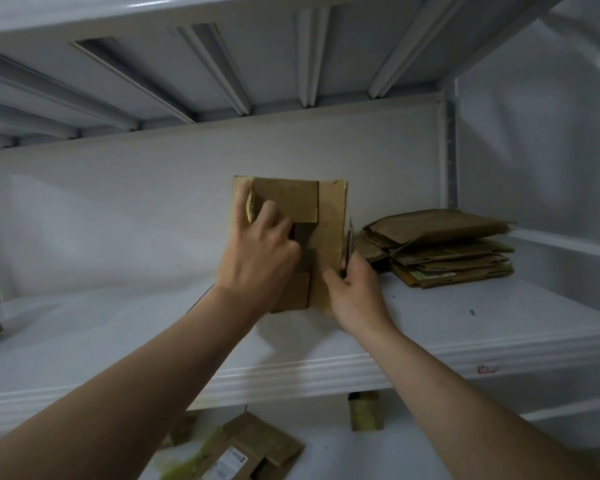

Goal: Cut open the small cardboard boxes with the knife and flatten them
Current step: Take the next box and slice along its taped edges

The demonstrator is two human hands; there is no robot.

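Observation:
A brown cardboard box (329,223), cut open and nearly flat, stands upright on the white shelf (465,313). My left hand (257,258) lies over its folded flaps, fingers curled against a taped flap near the top left. My right hand (355,289) grips a slim knife (349,244) whose blade points up along the box's right edge; the thumb touches the box's lower right side. The lower part of the box is hidden behind both hands.
A stack of flattened cardboard boxes (444,251) lies on the shelf just right of the knife. On the lower shelf are a small upright box (366,410) and opened cardboard pieces (243,452). Another shelf with metal ribs (222,81) hangs close overhead.

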